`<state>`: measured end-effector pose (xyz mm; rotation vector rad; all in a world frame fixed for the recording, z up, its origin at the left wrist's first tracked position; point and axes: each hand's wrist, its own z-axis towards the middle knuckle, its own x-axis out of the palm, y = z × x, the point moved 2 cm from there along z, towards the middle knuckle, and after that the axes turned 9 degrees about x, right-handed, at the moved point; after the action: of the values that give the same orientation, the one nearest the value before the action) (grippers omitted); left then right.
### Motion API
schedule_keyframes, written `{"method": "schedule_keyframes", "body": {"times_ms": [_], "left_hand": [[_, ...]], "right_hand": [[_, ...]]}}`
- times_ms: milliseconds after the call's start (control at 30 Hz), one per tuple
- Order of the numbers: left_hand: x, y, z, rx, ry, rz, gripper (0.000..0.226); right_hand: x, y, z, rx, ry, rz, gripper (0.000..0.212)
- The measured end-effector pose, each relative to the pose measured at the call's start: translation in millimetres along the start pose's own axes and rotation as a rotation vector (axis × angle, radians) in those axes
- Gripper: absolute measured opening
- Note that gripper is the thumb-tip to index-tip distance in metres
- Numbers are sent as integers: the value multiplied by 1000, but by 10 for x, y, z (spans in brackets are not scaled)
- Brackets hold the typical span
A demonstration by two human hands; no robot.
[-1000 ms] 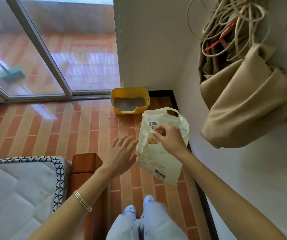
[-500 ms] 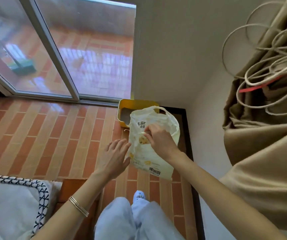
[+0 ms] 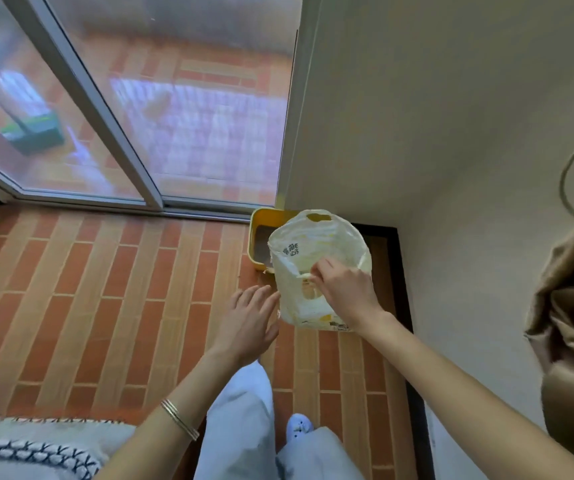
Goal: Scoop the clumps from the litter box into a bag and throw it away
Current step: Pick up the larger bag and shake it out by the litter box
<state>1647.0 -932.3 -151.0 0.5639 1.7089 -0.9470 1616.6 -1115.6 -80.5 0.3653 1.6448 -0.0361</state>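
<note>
Bag (image 3: 299,271) pinched at rim by my right hand (image 3: 344,292), hanging over brick floor (image 3: 105,289). My left hand (image 3: 249,320) flat, fingers spread, just beside bag. Yellow litter box (image 3: 259,233) behind it, against wall.

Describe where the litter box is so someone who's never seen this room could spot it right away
Find the sliding glass door and follow its bottom track right to the corner where it meets the wall. The litter box sits on the brick-patterned floor in that corner, partly hidden behind the plastic bag. It is the only bright yellow tub there, with grey litter inside.
</note>
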Motion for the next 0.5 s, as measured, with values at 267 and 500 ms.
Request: {"method": "schedule_keyframes", "body": {"times_ms": [267, 500], "left_hand": [[342, 731, 814, 15, 24, -39, 60], [1217, 1192, 1486, -78, 58, -122, 68]], "right_hand": [[620, -60, 801, 179, 59, 180, 24], [1446, -301, 1437, 279, 67, 388, 17]]}}
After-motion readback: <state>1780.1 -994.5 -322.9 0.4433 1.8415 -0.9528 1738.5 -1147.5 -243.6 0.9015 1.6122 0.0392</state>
